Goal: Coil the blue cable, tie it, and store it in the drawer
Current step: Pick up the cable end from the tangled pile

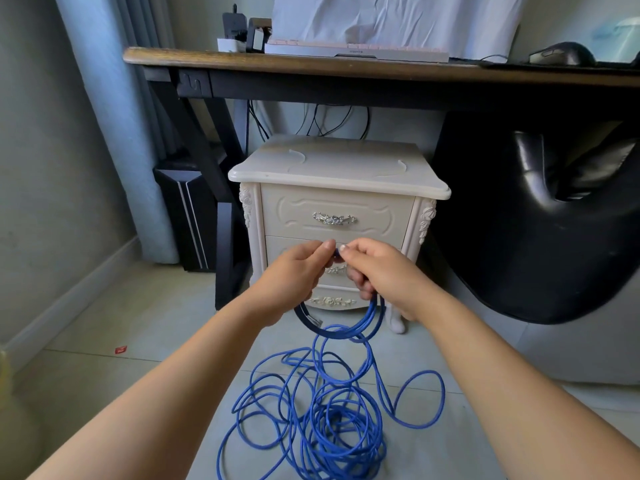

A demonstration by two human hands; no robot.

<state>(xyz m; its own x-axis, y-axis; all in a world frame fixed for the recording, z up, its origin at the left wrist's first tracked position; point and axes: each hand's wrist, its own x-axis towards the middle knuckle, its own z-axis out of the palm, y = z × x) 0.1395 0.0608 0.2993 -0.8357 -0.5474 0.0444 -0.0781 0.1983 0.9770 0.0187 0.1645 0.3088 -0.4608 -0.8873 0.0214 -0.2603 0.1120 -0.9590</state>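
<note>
Blue cable [325, 410] is found mostly loose on the floor [138, 323], tangled in front of the nightstand [339, 168]. A few turns are raised clear of the heap so that they hang as a coil. The left hand [294, 271] is pinched on the top of these turns. The right hand [381, 271] is curled round the same loops, apparently to add another turn; its grip is partly hidden. The top drawer [336, 216] is shut.

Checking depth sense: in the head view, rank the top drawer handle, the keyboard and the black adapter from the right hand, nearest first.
1. Top drawer handle, just above the right hand.
2. Keyboard, up at the desk edge.
3. Black adapter, behind the keyboard, far left.
</note>
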